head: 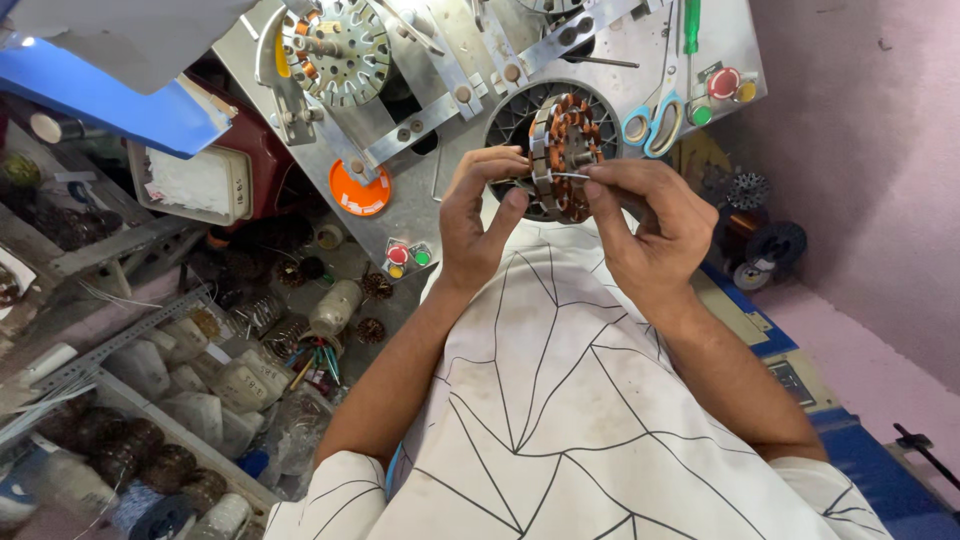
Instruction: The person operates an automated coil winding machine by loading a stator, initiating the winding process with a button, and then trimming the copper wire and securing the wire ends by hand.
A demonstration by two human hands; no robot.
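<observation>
Seen from the head camera, both hands are raised together in front of the person's chest, over a white shirt with thin black lines. The left hand [480, 205] grips the near edge of a round motor core [563, 150] wound with copper wire coils, its fingers curled around the rim and thumb pressed against the side. The right hand [650, 215] is closed on the other side of the same core, with thumb and forefinger pinching a thin metal pin [568, 176] that lies across the core's face. The core is held upright, just in front of a dark round opening in the grey metal machine plate [445, 150] behind it. On that plate, a pair of scissors [652, 122] with blue and yellow handles lies to the right of the core, near red, yellow and green push buttons [722, 90]. An orange disc [360, 190] sits to the left, and a second wound core [335, 50] is mounted higher up. Below on the left, a cluttered table [150, 330] carries more coils and plastic bottles.
</observation>
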